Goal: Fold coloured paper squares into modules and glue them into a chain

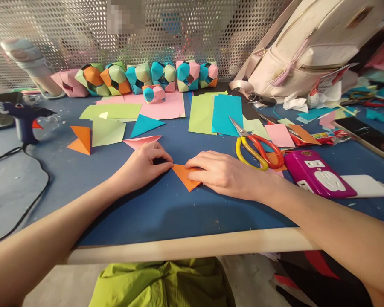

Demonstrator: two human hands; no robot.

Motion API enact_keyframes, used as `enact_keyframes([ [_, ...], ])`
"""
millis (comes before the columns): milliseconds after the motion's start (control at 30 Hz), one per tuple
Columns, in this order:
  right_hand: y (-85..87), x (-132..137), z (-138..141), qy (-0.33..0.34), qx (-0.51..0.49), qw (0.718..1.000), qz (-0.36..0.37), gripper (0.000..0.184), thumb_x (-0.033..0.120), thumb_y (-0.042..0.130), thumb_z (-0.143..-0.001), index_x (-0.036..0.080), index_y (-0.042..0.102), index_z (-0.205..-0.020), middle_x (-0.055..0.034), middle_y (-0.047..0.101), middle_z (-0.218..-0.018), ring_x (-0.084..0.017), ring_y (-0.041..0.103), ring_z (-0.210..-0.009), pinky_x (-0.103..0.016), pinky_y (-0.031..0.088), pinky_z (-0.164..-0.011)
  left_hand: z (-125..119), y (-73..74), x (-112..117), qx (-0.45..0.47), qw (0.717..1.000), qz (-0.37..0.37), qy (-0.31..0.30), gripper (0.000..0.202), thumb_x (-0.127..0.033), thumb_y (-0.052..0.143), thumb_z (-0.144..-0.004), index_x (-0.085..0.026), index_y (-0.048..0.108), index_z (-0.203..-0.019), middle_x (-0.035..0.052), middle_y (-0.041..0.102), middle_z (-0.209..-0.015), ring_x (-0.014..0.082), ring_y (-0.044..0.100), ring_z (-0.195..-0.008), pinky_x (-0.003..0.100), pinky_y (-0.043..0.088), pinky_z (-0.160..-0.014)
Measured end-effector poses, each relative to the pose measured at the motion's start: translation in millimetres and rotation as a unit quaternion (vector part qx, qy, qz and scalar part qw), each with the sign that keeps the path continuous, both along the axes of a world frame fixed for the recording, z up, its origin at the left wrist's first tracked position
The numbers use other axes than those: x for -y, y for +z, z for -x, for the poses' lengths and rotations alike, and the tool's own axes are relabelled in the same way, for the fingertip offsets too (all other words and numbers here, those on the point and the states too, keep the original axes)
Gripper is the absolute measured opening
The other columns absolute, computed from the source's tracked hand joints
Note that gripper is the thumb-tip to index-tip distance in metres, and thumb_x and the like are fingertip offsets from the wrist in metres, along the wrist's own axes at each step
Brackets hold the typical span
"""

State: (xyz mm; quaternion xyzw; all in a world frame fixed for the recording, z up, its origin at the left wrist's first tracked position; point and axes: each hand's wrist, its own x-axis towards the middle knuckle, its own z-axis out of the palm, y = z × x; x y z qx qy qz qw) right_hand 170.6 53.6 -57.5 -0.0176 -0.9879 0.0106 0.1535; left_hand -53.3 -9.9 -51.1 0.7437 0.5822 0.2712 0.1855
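Observation:
A folded orange paper triangle (186, 177) lies on the blue tabletop between my hands, one point toward me. My left hand (147, 164) pinches its left corner between thumb and forefinger. Across its right side rest the fingers of my right hand (219, 174), bent and pressed onto the paper, hiding that end. Just beyond my left hand are a folded pink piece (141, 141), a blue paper triangle (146, 125) and a pale green square (109, 132). An orange folded piece (83, 140) sits farther left.
Scissors (259, 149) with red and yellow handles lie beyond my right hand, near a purple power strip (320, 174). A glue gun (25, 119) with its cord is at left. Folded paper balls (117, 78) line the mesh panel; a backpack (302, 51) leans at right.

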Motion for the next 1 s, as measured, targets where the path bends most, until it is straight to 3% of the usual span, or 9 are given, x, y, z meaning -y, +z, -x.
enact_keyframes([
  [533, 4.5, 2.6, -2.4, -0.010, 0.041, 0.999, 0.012, 0.034, 0.002, 0.034, -0.091, 0.013, 0.066, -0.091, -0.0124, 0.062, -0.104, -0.022, 0.053, -0.095, -0.034, 0.047, -0.076, -1.4, 0.6, 0.7, -0.017, 1.000, 0.003, 0.001, 0.019, -0.029, 0.055, -0.079, -0.016, 0.070, -0.077, 0.0034, 0.062, -0.080, 0.0159, 0.058, -0.076, 0.030, 0.047, -0.074],
  [767, 8.4, 6.6, -4.3, -0.019, 0.062, 0.998, 0.006, 0.029, 0.007, 0.038, -0.092, 0.012, 0.067, -0.094, -0.0141, 0.061, -0.107, -0.023, 0.054, -0.098, -0.038, 0.048, -0.082, -4.7, 3.2, 9.3, -0.067, 0.995, -0.071, 0.014, 0.018, -0.026, 0.055, -0.082, -0.015, 0.070, -0.084, 0.0056, 0.061, -0.088, 0.0180, 0.058, -0.084, 0.032, 0.047, -0.078],
  [833, 9.4, 8.1, -4.3, -0.024, 0.070, 0.997, 0.010, 0.029, 0.009, 0.039, -0.093, 0.012, 0.067, -0.098, -0.0138, 0.061, -0.106, -0.023, 0.054, -0.099, -0.039, 0.047, -0.084, -12.6, 8.0, 19.1, -0.090, 0.990, -0.106, -0.009, 0.017, -0.023, 0.054, -0.085, -0.016, 0.070, -0.086, 0.0055, 0.062, -0.089, 0.0173, 0.058, -0.084, 0.031, 0.048, -0.078],
  [1000, 10.8, 10.4, -3.8, -0.034, 0.081, 0.996, 0.026, 0.028, 0.012, 0.039, -0.095, 0.012, 0.066, -0.102, -0.0127, 0.061, -0.107, -0.023, 0.054, -0.102, -0.040, 0.047, -0.087, -33.9, 12.8, 42.2, -0.109, 0.975, -0.142, -0.130, 0.019, -0.013, 0.051, -0.088, -0.016, 0.070, -0.087, 0.0058, 0.065, -0.089, 0.0155, 0.056, -0.083, 0.027, 0.049, -0.076],
])
